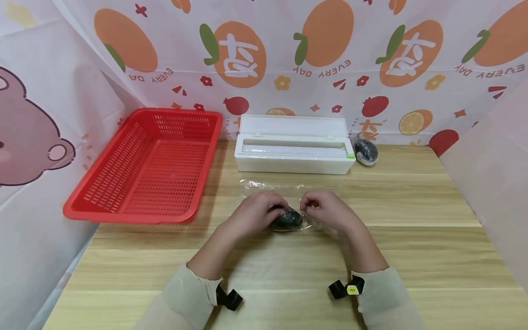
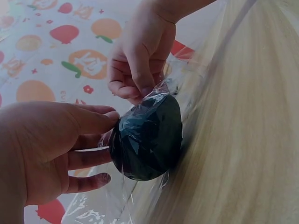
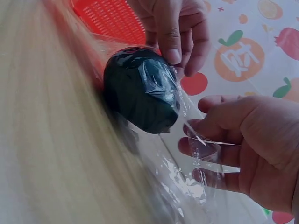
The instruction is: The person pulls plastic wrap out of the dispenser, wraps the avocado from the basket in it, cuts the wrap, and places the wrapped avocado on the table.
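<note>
Dark rounded object (image 1: 290,221) in clear film (image 3: 189,186), in front of white box (image 1: 293,165)

Head view: directly forward of white box, on or just above table (image 1: 412,197), contact hard to tell. In grip of left hand (image 1: 257,208), thumb over top, fingers at rim. Just beside, right hand (image 1: 327,208), fingertips narrow, hold unclear from here. Clearer in left wrist view: thumb and forefinger pinched together on film. Added by right wrist view: film trailing loosely past right fingers.

Seen in head view only: second dark object (image 1: 366,152), just beside box's right end; lid (image 1: 293,123) raised at box's rear, pale roll (image 1: 294,150) inside.

Edges: red basket (image 1: 136,216) just beside box's left end, front rim well forward of it. Printed cloth (image 1: 338,91) close behind box. Widest wood for moving: right and forward of box, table's right edge well apart.
</note>
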The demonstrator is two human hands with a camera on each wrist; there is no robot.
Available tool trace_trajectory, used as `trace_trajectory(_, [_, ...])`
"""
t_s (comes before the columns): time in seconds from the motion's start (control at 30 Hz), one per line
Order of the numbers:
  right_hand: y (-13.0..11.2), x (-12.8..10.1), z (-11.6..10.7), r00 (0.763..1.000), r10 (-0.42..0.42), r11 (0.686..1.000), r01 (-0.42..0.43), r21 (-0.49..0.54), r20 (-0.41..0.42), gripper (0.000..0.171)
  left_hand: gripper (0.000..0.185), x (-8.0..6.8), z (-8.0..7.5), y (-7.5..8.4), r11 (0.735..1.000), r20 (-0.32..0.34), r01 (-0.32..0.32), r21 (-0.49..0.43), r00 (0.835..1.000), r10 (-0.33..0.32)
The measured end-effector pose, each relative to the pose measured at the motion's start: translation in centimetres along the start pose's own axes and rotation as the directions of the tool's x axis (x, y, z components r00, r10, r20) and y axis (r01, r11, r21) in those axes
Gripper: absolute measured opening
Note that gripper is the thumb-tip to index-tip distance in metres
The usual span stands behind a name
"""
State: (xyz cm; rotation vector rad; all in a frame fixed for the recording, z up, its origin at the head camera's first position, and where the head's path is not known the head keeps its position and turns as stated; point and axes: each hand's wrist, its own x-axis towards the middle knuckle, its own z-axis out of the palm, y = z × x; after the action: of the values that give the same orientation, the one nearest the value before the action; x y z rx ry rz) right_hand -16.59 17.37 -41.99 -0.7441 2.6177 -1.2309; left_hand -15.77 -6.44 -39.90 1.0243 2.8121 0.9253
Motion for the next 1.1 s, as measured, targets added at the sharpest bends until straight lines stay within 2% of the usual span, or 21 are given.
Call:
trace_trajectory(0.17, [0.1,0.5,0.7,0.996,-0.045,0.993,0.037,-0.115,-0.072,0.02,0.007,0.1,0.2,-0.3,0.998,-0.006,-0.06,0.027,0.998,0.06])
trace_trajectory(0.27, [0.2,0.7,1.3,0.994,-0.072,0.981,0.057,-0.183,-0.077,0.019,0.006,0.0,0.3,-0.3,0.997,-0.006,-0.067,0.029,0.998,0.067])
trace_trajectory(0.4, [-0.3,0.5,1.0,0.993,-0.043,0.979,0.021,-0.203,-0.106,0.015,0.007,0.0,0.4,-0.4,0.997,-0.005,-0.063,0.034,0.998,0.063])
trace_trajectory(0.5, [-1.5,0.0,0.4,0.99,-0.004,0.991,-0.015,-0.131,-0.141,0.014,0.007,0.0,0.4,-0.4,0.997,-0.005,-0.057,0.042,0.998,0.058])
trace_trajectory(0.6, [-3.0,-0.3,0.4,0.996,0.039,0.996,-0.033,0.078,-0.076,0.014,0.008,0.0,0.3,-0.5,0.998,-0.003,-0.047,0.039,0.999,0.048])
trace_trajectory(0.67, [-3.5,-0.3,0.6,0.997,0.075,0.971,-0.076,0.227,0.014,0.015,0.008,0.0,0.3,-0.5,0.999,-0.004,-0.043,0.032,0.999,0.043])
trace_trajectory(0.73, [-3.6,-0.3,0.9,0.989,0.121,0.941,-0.141,0.309,0.085,0.017,0.008,0.0,0.3,-0.5,0.999,-0.005,-0.037,0.02,0.999,0.037])
trace_trajectory(0.8, [-3.3,-0.2,1.1,0.981,0.163,0.929,-0.187,0.32,0.1,0.017,0.008,-0.1,0.2,-0.5,0.999,-0.004,-0.031,0.014,1.0,0.031])
trace_trajectory(0.93, [-2.2,-0.2,0.9,0.966,0.252,0.916,-0.259,0.307,0.061,0.017,0.007,-0.1,0.3,-0.6,1.0,-0.001,-0.024,0.019,1.0,0.024])
trace_trajectory(1.1, [-1.5,-0.3,0.5,0.967,0.252,0.948,-0.253,0.191,0.028,0.019,0.007,-0.2,0.3,-0.7,0.999,-0.009,-0.026,0.018,1.0,0.027])
